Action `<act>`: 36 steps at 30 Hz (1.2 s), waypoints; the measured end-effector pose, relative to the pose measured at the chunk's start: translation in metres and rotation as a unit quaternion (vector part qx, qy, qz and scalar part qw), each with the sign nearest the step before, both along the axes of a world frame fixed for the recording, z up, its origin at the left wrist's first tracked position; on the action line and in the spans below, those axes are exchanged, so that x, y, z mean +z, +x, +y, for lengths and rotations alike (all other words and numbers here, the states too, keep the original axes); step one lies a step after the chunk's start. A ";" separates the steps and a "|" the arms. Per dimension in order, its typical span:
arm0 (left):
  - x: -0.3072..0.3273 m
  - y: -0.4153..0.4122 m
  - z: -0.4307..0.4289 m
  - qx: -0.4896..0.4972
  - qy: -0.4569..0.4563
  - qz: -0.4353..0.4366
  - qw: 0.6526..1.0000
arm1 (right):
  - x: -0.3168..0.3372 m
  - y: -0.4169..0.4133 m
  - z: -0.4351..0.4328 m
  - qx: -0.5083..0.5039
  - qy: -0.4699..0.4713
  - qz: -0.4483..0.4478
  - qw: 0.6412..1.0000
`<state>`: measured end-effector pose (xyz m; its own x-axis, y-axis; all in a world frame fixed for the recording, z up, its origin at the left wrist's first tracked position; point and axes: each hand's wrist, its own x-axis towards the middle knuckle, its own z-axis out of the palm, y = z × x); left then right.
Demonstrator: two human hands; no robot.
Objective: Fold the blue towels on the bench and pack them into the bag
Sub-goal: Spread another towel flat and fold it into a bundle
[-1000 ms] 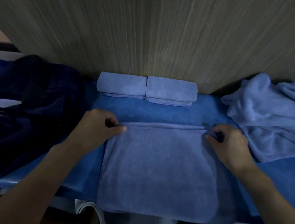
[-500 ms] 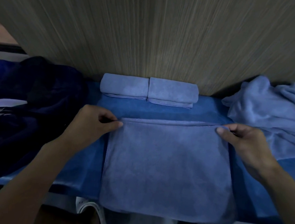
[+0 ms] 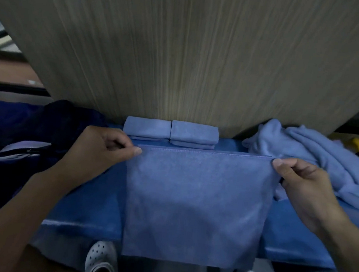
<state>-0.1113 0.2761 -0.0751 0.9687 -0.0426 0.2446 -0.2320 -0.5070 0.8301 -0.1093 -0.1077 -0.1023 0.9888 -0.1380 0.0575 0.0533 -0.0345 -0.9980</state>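
The wood-grain wall rises straight behind the towel, so the work sits in a narrow strip. The blue surface runs under the towel and out to both sides of it. Left of the towel slumps the dark bag, near enough for packing; whether its mouth is open I cannot tell. Right of the towel lies a crumpled pile of pale blue cloths, not yet folded. The towel is stretched flat between both hands, top hem level and taut, lower edge hanging past the front lip of the surface, likely to square its corners for the next fold. Behind the towel, against the wall, 2 folded towels sit touching side by side, probably parked until packing. The left hand has its grip closed on the towel's top left corner, thumb against curled fingers; the right hand pinches the top right corner likewise. Below the towel, 2 white shoes show
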 end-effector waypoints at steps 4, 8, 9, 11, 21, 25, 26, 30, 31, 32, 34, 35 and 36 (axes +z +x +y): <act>0.040 -0.014 -0.001 -0.010 0.004 -0.052 0.999 | 0.041 -0.016 -0.004 -0.004 0.021 -0.036 0.999; 0.078 -0.030 0.000 -0.033 -0.019 -0.056 0.998 | 0.078 -0.033 -0.010 -0.007 0.033 -0.076 0.997; 0.086 -0.035 -0.001 -0.037 -0.021 -0.060 0.997 | 0.086 -0.037 -0.012 -0.009 0.035 -0.082 0.996; 0.100 -0.043 -0.002 -0.038 -0.020 -0.070 0.997 | 0.100 -0.044 -0.014 -0.014 0.030 -0.100 0.994; 0.140 -0.062 -0.010 -0.011 -0.165 -0.078 0.983 | 0.159 -0.069 -0.009 -0.023 0.010 -0.149 0.989; 0.149 -0.064 -0.013 -0.002 -0.214 -0.069 0.974 | 0.174 -0.074 -0.012 -0.037 0.010 -0.164 0.986; 0.151 -0.065 -0.014 0.003 -0.208 -0.074 0.975 | 0.177 -0.075 -0.012 -0.038 0.008 -0.166 0.985; 0.154 -0.067 -0.021 0.030 -0.168 -0.117 0.978 | 0.185 -0.082 -0.014 -0.032 0.015 -0.168 0.985; 0.155 -0.067 -0.023 0.035 -0.154 -0.128 0.979 | 0.185 -0.082 -0.015 -0.031 0.014 -0.167 0.985; 0.155 -0.067 -0.024 0.039 -0.141 -0.136 0.980 | 0.185 -0.083 -0.015 -0.028 0.016 -0.167 0.985; 0.155 -0.066 -0.024 0.042 -0.117 -0.141 0.982 | 0.186 -0.085 -0.015 -0.024 0.020 -0.168 0.985; 0.156 -0.066 -0.023 0.040 -0.110 -0.138 0.983 | 0.185 -0.085 -0.016 -0.026 0.020 -0.169 0.985; 0.155 -0.067 -0.023 0.036 -0.107 -0.134 0.985 | 0.185 -0.086 -0.016 -0.029 0.021 -0.169 0.985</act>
<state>-0.1779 0.2529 0.0804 0.8667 0.1048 0.4878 -0.4268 -0.3506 0.8336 -0.1949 -0.1235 0.0828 0.9044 -0.2021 0.3758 0.3823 -0.0070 -0.9240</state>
